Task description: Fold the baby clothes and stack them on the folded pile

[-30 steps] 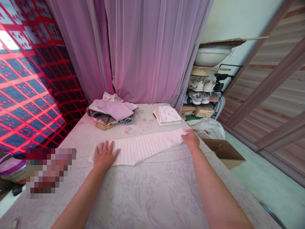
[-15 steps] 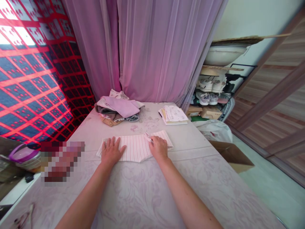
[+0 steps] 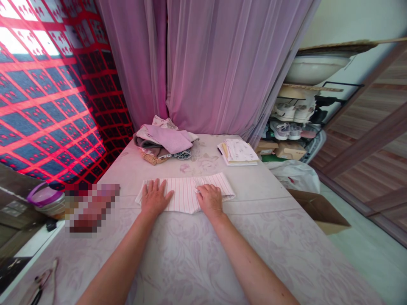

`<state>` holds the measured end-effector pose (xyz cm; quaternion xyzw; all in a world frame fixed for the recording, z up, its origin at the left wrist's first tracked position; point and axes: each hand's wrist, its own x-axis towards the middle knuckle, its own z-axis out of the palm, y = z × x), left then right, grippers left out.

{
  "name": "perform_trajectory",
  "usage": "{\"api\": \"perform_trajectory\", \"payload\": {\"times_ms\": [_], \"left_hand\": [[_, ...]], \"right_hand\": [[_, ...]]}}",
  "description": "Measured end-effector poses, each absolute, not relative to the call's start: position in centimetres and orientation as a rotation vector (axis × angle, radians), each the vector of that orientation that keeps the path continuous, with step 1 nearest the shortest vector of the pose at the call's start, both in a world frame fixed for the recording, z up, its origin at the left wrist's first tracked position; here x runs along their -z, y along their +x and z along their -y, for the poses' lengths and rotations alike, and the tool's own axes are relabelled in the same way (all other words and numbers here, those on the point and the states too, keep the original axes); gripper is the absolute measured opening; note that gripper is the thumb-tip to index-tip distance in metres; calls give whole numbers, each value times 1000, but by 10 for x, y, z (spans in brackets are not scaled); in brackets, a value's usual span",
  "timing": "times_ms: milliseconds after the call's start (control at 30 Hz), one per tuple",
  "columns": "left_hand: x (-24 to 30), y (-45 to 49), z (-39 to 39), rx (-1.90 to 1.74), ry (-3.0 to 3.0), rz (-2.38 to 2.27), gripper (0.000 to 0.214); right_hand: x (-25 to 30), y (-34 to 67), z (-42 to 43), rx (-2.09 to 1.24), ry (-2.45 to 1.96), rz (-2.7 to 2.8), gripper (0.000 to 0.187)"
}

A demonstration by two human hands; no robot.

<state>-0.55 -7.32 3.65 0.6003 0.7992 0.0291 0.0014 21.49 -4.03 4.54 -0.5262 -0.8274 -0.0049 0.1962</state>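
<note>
- Closest in, a lilac floral cover [image 3: 178, 258], spread flat beneath everything, with a pink-and-white striped cloth [image 3: 184, 190] lying crosswise on it, folded into a long flat strip.
- On the left half of the striped cloth, the left hand [image 3: 154, 198]: open and palm down, fingers spread, pressing flat, gripping nothing.
- On the right half of the striped cloth, the right hand [image 3: 209, 200]: open and palm down, fingers closer together, resting on the fold, just apart from the left hand, no pinch visible.
- Down and to the left of the striped cloth, a purple-rimmed bowl [image 3: 46, 200], off the cover's edge, beside a pixelated patch.
- Beyond the striped cloth on the left, a heap of folded clothes [image 3: 165, 142], well apart from both hands, with a woven basket [image 3: 151, 159] poking out beneath.
- Beyond the striped cloth on the right, a stack of folded printed cloth [image 3: 238, 152], near the cover's far edge.
- Further right of the striped cloth, off the cover, a cardboard box [image 3: 318, 212] and a white plastic bag [image 3: 294, 178].
- Farthest beyond the striped cloth, a sheer mauve curtain [image 3: 229, 63], with a shoe rack [image 3: 288, 120] to its right, under a white basin [image 3: 314, 70].
</note>
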Motion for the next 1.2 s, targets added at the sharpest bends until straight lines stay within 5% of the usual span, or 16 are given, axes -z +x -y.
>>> {"api": "perform_trajectory", "payload": {"times_ms": [900, 1200], "left_hand": [[-51, -6, 70, -59, 1797, -2463, 61], [-78, 61, 44, -353, 1690, -2192, 46]], "right_hand": [[-51, 232, 32, -215, -1202, 2296, 26], [-58, 308, -24, -269, -1925, 1935, 31]]}}
